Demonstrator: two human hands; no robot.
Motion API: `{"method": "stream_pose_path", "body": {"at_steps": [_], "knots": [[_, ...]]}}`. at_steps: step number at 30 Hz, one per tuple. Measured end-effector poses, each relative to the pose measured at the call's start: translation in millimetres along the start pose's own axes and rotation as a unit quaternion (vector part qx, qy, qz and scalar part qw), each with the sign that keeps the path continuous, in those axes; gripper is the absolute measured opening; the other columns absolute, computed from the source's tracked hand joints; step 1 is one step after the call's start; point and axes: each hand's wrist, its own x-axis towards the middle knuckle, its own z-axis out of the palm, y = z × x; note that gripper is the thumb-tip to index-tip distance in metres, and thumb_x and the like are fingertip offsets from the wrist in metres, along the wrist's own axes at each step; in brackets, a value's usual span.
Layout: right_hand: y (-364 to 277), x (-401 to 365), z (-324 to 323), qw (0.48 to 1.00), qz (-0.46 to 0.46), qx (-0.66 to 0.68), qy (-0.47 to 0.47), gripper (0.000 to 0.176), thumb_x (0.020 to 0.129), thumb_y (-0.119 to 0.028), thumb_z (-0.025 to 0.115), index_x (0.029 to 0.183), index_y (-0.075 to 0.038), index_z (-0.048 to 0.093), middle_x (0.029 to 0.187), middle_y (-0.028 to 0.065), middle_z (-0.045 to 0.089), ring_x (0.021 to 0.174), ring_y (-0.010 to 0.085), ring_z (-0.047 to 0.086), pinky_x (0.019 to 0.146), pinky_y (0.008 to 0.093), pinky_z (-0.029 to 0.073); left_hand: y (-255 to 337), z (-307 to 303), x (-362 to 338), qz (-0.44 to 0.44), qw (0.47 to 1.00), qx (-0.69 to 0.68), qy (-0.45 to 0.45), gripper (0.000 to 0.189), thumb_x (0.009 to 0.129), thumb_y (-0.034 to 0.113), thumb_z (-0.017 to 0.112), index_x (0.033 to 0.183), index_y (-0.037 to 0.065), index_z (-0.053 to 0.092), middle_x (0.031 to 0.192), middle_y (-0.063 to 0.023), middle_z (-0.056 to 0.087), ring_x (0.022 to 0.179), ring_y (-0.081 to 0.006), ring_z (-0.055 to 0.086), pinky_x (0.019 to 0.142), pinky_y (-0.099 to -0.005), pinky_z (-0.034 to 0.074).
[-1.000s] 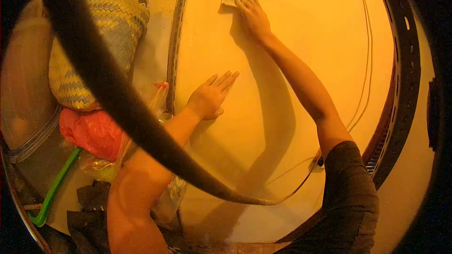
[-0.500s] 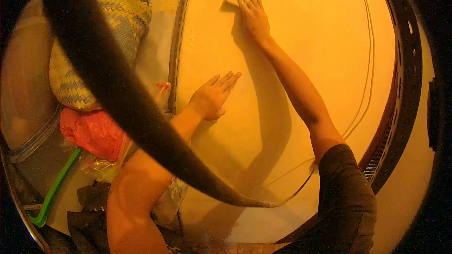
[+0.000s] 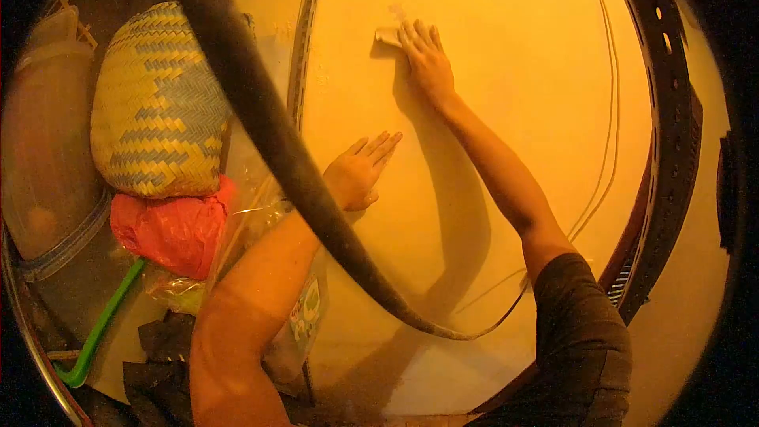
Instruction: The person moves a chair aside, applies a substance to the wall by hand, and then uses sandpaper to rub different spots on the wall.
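Note:
My right hand (image 3: 429, 67) is pressed to the pale wall (image 3: 514, 95), with a small folded sheet (image 3: 387, 36) held under its fingers. The sheet looks like stiff paper or cloth; its exact kind does not show. A faint lighter patch (image 3: 397, 12) marks the wall just above the sheet. Lower and to the left, my left hand (image 3: 356, 174) lies against the wall with its fingers stretched out and nothing in it. A dark curved strap (image 3: 269, 111) crosses close to the camera, over part of the left forearm.
At left are a woven basket (image 3: 162, 111), a red plastic bag (image 3: 170, 229), a green curved handle (image 3: 107, 324) and a large translucent container (image 3: 51, 150). A perforated metal upright (image 3: 672, 95) stands at right, beside a thin cable (image 3: 610, 111) hanging on the wall.
My right hand has slid down the wall with the folded sheet, and a lighter patch shows above it. My left hand stays nearly in place. The view has shifted slightly, showing more of the basket.

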Motion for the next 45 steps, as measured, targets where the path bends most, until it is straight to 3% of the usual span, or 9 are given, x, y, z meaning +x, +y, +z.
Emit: {"method": "stream_pose_path", "body": {"at_steps": [6,12,14,17,24,30,32,40,45], "knots": [[44,124,26,0.988,0.031,-0.148,-0.012,0.045,0.096,-0.014,0.048,0.140,-0.008,0.057,0.152,0.0078,0.052,0.145,0.0330,0.041,0.121,0.0604,0.023,1,-3,0,-0.002,1.000,0.007,-0.006,0.091,0.070,0.022,0.075,0.149,-0.007,0.039,0.168,-0.0153,0.023,0.151,-0.0302,0.031,0.120,-0.0446,0.033],[-11,-7,-9,0.981,-0.025,-0.186,-0.043,0.047,0.097,-0.015,0.049,0.143,-0.009,0.055,0.153,0.0073,0.052,0.146,0.0310,0.041,0.122,0.0639,0.018,3,-3,-1,-0.007,1.000,0.005,-0.011,0.092,0.072,0.025,0.076,0.149,-0.007,0.038,0.168,-0.0149,0.021,0.152,-0.0298,0.030,0.120,-0.0446,0.032],[-23,-32,-22,0.998,0.060,-0.019,-0.031,0.048,0.097,-0.015,0.049,0.144,-0.011,0.054,0.155,0.0051,0.049,0.147,0.0304,0.039,0.122,0.0646,0.017,4,-4,0,-0.015,1.000,0.009,-0.016,0.092,0.072,0.026,0.076,0.150,-0.006,0.038,0.169,-0.0147,0.021,0.152,-0.0298,0.029,0.120,-0.0446,0.032],[0,0,2,0.989,0.015,-0.138,-0.043,0.048,0.098,-0.015,0.048,0.146,-0.013,0.052,0.155,0.0037,0.048,0.146,0.0305,0.041,0.121,0.0667,0.018,5,-3,0,-0.021,0.999,0.011,-0.029,0.092,0.072,0.026,0.076,0.150,-0.006,0.038,0.169,-0.0143,0.021,0.153,-0.0296,0.028,0.121,-0.0447,0.031],[45,128,43,0.982,0.029,-0.184,-0.016,0.045,0.100,-0.017,0.046,0.144,-0.013,0.052,0.155,0.0035,0.049,0.146,0.0283,0.039,0.117,0.0714,0.019,2,-4,-1,-0.017,1.000,-0.012,-0.021,0.092,0.072,0.023,0.073,0.151,-0.006,0.037,0.169,-0.0130,0.021,0.153,-0.0288,0.028,0.120,-0.0450,0.033],[-7,4,-8,0.977,-0.012,-0.205,-0.053,0.047,0.096,-0.017,0.051,0.142,-0.013,0.056,0.152,0.0038,0.052,0.145,0.0306,0.041,0.118,0.0732,0.013,4,-9,1,-0.022,0.998,0.016,-0.051,0.093,0.073,0.025,0.075,0.151,-0.006,0.036,0.169,-0.0134,0.020,0.152,-0.0290,0.030,0.120,-0.0454,0.032],[-12,-13,-17,0.994,0.053,-0.095,-0.021,0.047,0.096,-0.019,0.052,0.142,-0.013,0.056,0.154,0.0012,0.050,0.146,0.0314,0.039,0.118,0.0745,0.012,0,-1,2,-0.022,0.998,0.022,-0.051,0.094,0.073,0.026,0.076,0.151,-0.007,0.036,0.169,-0.0137,0.019,0.152,-0.0291,0.029,0.121,-0.0452,0.032],[26,123,29,0.979,0.059,-0.192,-0.044,0.044,0.098,-0.018,0.049,0.142,-0.020,0.058,0.154,-0.0028,0.050,0.147,0.0310,0.039,0.114,0.0801,0.011,3,-3,-1,-0.010,1.000,0.013,-0.011,0.094,0.069,0.027,0.078,0.148,-0.006,0.039,0.168,-0.0147,0.023,0.152,-0.0295,0.030,0.120,-0.0451,0.033],[-3,66,-4,0.957,0.049,-0.264,-0.105,0.047,0.098,-0.019,0.049,0.145,-0.018,0.055,0.155,-0.0026,0.050,0.146,0.0308,0.041,0.113,0.0803,0.011,-1,7,-2,-0.009,1.000,0.022,-0.010,0.094,0.070,0.028,0.077,0.148,-0.006,0.040,0.168,-0.0149,0.023,0.151,-0.0297,0.032,0.120,-0.0451,0.033]]}}
